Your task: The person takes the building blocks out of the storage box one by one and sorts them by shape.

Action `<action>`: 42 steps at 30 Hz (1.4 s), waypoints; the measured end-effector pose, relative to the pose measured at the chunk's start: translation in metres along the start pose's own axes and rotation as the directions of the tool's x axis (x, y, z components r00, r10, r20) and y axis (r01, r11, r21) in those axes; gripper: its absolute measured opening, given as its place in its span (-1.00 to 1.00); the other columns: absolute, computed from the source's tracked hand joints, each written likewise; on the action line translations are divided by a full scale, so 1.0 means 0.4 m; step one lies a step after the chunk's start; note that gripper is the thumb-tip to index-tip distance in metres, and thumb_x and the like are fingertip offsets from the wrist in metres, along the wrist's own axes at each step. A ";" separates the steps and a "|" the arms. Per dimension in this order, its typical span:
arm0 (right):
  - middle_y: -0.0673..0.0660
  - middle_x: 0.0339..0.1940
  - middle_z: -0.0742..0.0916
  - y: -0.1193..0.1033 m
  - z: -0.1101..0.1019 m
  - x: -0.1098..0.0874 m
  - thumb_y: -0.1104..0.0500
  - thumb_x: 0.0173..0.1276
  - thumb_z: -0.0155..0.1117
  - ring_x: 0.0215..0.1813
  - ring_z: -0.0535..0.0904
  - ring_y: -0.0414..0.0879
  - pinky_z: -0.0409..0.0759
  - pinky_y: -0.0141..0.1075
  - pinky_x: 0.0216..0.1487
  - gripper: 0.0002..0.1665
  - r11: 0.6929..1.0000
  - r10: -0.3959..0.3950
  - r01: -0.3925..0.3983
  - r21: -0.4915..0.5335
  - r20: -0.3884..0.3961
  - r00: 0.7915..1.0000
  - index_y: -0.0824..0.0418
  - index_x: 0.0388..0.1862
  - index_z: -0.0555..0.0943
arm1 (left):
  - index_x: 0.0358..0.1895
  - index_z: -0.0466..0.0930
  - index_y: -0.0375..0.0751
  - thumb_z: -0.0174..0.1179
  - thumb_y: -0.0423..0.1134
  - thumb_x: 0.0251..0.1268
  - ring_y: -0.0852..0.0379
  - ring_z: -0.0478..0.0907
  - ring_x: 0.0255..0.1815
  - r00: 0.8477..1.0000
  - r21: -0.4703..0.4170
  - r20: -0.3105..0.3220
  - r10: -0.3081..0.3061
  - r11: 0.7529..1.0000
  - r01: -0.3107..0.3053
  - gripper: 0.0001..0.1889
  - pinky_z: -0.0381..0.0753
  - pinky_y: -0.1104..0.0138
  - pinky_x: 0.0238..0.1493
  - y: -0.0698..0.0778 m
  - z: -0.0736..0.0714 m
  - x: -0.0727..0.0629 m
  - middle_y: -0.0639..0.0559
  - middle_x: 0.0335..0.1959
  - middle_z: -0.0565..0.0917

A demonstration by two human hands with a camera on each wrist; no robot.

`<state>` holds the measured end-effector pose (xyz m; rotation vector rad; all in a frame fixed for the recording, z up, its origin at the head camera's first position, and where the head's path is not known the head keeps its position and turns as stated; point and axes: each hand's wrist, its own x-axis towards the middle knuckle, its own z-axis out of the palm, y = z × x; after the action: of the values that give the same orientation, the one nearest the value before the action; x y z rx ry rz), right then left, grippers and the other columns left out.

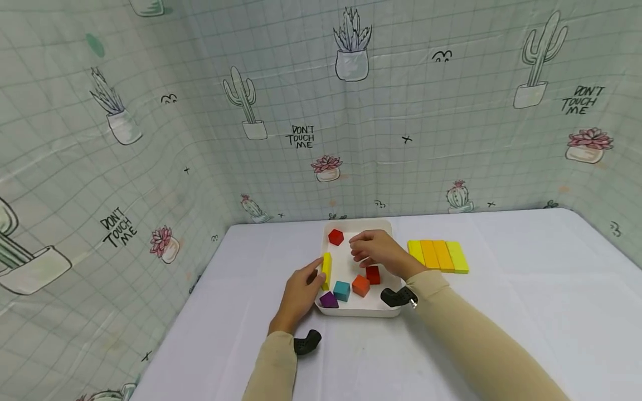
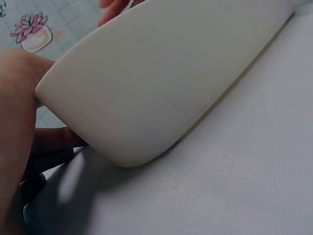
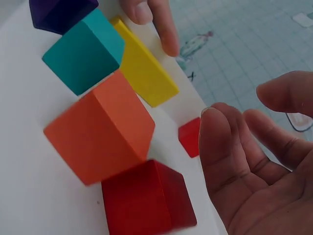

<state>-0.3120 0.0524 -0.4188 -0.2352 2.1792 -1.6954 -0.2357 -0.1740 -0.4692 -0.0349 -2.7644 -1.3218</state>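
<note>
A white tray (image 1: 358,311) lies on the table, and my left hand (image 1: 299,292) grips its left wall. In the left wrist view, fingers (image 2: 61,138) bend against the tray's outer side. Beside that hand, a yellow bar (image 1: 326,270) stands along the inner wall. Over the tray hovers my right hand (image 1: 383,253), its fingers loosely bent and holding nothing. Below it sit a dark red cube (image 1: 373,274) and an orange block (image 1: 360,285). A teal cube (image 1: 342,291) and a purple block (image 1: 329,300) are in the near left corner; a red block (image 1: 336,237) is near the far left.
Right of the tray, several yellow and orange bars (image 1: 437,256) lie side by side on the white table (image 1: 526,289). Behind the table hangs a printed cloth (image 1: 401,167), which also runs along the left side.
</note>
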 end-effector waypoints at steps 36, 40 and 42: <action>0.18 -0.34 0.72 -0.002 0.134 0.066 0.10 0.36 0.37 -0.48 0.61 -0.04 0.68 -0.28 -0.29 -0.29 0.963 0.024 -0.014 -0.267 0.035 0.999 0.30 0.42 0.42 | 0.45 0.42 0.18 0.15 -0.04 0.45 -0.08 0.45 0.31 0.999 0.012 0.029 0.029 0.999 -0.030 -0.48 0.31 -0.12 0.37 -0.009 -0.016 0.006 -0.06 0.20 0.63; 0.14 -0.40 0.71 -0.001 0.145 0.070 0.06 0.32 0.41 -0.54 0.57 -0.07 0.67 -0.30 -0.37 -0.21 0.935 0.011 0.007 -0.356 0.048 0.999 0.27 0.47 0.38 | 0.45 0.44 0.16 0.14 -0.04 0.44 -0.08 0.46 0.29 0.998 0.026 0.019 0.054 0.998 -0.054 -0.48 0.32 -0.10 0.37 -0.012 -0.016 0.006 -0.07 0.17 0.64; 0.16 -0.45 0.68 -0.003 0.150 0.068 0.05 0.32 0.42 -0.58 0.51 -0.06 0.65 -0.30 -0.42 -0.18 0.927 0.013 0.011 -0.375 0.061 0.998 0.25 0.49 0.37 | 0.44 0.45 0.14 0.13 -0.05 0.43 -0.09 0.46 0.29 0.998 0.029 0.016 0.059 0.998 -0.060 -0.48 0.32 -0.09 0.37 -0.013 -0.015 0.005 -0.07 0.17 0.65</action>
<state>-0.3140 -0.0115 -0.4353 -0.3810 2.4397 -1.2355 -0.2375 -0.1820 -0.4693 -0.1246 -2.7712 -1.2721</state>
